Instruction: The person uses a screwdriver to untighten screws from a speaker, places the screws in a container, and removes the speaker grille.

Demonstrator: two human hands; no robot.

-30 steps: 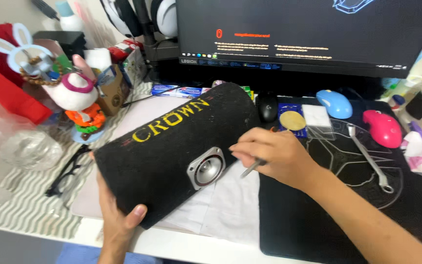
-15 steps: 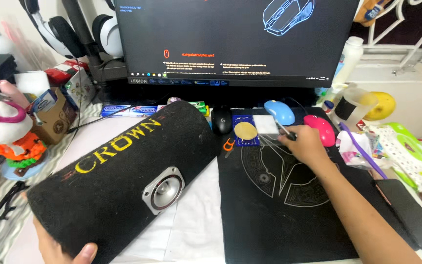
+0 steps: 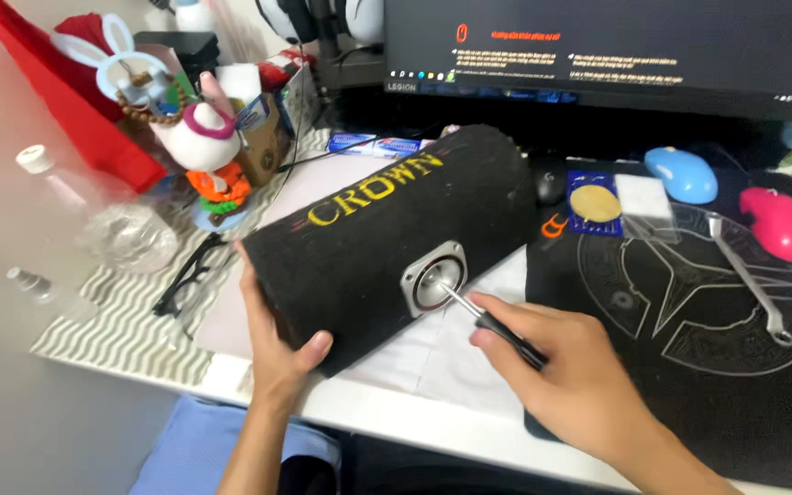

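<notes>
On the desk's near edge lies one black speaker (image 3: 387,240). The left hand (image 3: 277,344) is wrapped around its near end, bracing it; the right hand (image 3: 556,380) is closed around one screwdriver (image 3: 483,321), tip at the square tweeter (image 3: 434,278). Best to keep the shaft square and the cylinder from rolling. Two mice (image 3: 680,174) and one wrench (image 3: 749,275) rest on the mat (image 3: 689,367).

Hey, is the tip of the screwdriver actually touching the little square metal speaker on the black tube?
Touching. In the head view the screwdriver, held in the right hand, runs its metal shaft onto the square speaker, with no gap visible at the tip.
</notes>
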